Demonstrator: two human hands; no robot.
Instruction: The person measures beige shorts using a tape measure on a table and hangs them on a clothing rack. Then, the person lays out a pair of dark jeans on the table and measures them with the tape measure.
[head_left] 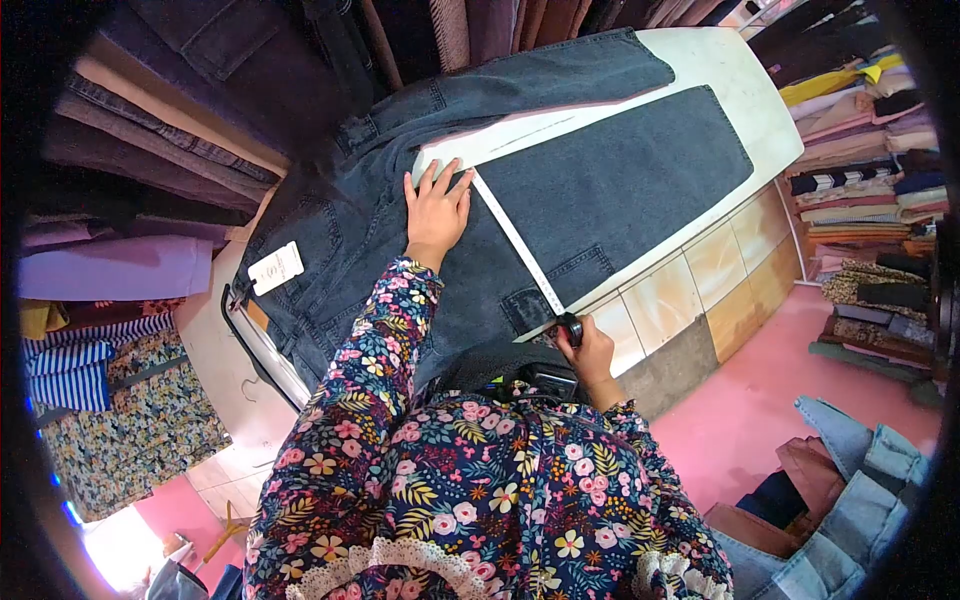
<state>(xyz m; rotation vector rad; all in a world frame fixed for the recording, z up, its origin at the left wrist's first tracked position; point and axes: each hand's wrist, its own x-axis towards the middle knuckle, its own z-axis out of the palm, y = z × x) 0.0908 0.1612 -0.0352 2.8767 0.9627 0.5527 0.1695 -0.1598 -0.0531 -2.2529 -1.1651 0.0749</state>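
Dark washed denim trousers [620,170] lie spread on a white table [715,60], legs pointing away to the upper right. Across one leg runs a white measuring tape [515,235], pulled straight. My left hand [437,212] rests flat on the denim with its fingers spread, fingertips at the tape's far end by the inner leg edge. In my right hand [590,355] is the black tape measure case [570,330], held at the outer leg edge near a pocket [528,308]. A white tag [276,267] lies near the waist, beside a black hanger [245,320].
Hanging dark garments [160,150] crowd the left and the table's far side. Folded clothes [870,220] fill shelves at the right. Lower right, a pile of denim [850,530] lies by the pink floor [720,430]. Striped and floral clothes [120,420] hang at left.
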